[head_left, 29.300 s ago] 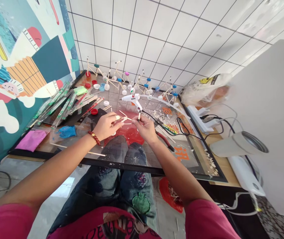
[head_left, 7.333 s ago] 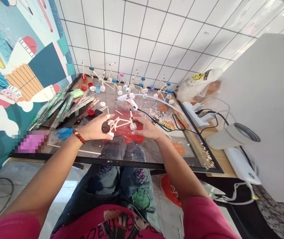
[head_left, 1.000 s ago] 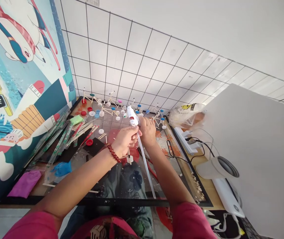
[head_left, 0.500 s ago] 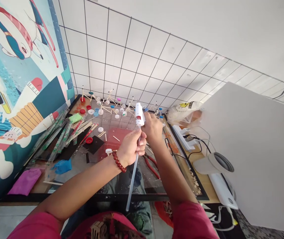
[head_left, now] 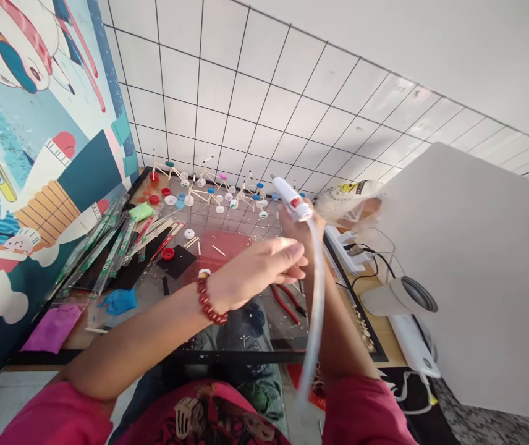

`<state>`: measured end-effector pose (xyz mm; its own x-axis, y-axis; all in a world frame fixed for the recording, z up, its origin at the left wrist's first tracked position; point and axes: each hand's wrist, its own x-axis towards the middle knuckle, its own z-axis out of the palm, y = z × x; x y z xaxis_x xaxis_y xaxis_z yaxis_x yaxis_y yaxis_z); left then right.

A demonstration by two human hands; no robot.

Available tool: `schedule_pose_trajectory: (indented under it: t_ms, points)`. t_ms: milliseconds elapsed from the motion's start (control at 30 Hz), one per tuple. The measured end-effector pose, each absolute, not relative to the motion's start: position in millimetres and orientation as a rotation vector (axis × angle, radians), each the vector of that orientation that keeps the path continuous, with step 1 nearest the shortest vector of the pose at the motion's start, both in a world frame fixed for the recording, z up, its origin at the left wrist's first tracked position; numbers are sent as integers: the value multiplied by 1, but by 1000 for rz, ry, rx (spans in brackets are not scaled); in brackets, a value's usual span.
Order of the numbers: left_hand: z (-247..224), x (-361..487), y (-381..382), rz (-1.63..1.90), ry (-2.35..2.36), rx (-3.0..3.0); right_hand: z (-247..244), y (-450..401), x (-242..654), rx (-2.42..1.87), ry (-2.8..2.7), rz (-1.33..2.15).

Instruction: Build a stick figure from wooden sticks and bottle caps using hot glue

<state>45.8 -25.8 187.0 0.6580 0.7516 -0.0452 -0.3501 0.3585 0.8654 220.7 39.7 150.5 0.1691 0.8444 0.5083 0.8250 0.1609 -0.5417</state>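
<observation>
The right hand's [head_left: 302, 232] grip was closed around the white glue gun [head_left: 292, 199], raised above the right half of the tabletop [head_left: 146, 287]; a translucent glue stick [head_left: 319, 290] trailed from its rear. The left hand [head_left: 264, 269] bent loosely nearby, its opening indeterminable. Red-handled pliers [head_left: 285, 305] lay toward the front edge; stick-and-cap models [head_left: 200, 190] lined the back.

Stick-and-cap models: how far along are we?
Done, it seems: several models stand assembled along the back. In hand: the right hand holds the glue gun; the left hand looks empty. Left, probably: more gluing, as loose sticks and a red cap lie unattached. Whether the white cap by the left hand's wrist belongs to a part-built model is hidden.
</observation>
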Motion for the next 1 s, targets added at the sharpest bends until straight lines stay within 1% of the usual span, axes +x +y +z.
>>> schedule_pose_trajectory:
  t_ms: [67,133,233,267,367,500,733,1000]
  points:
    - [187,15,-34,868,585,1267,155,35,241,-1533,-1415,99]
    - [177,-19,-37,1040,723,1522,157,26,262,-1431,-1334,214]
    - [142,-60,-33,1215,990,1761,152,7,284,-1343,-1298,446]
    - [126,-69,-31,1190,1073,1803,149,-1,287,-1337,-1305,522]
    - [80,-79,-30,974,1191,2004,139,-23,284,-1370,-1376,682]
    - [39,-73,-33,729,1185,2141,133,-48,272,-1434,-1487,728]
    - [17,-70,-20,694,1133,2174,142,-65,267,-1449,-1602,722]
    - [3,-72,-16,665,1081,2180,142,-63,256,-1394,-1637,821]
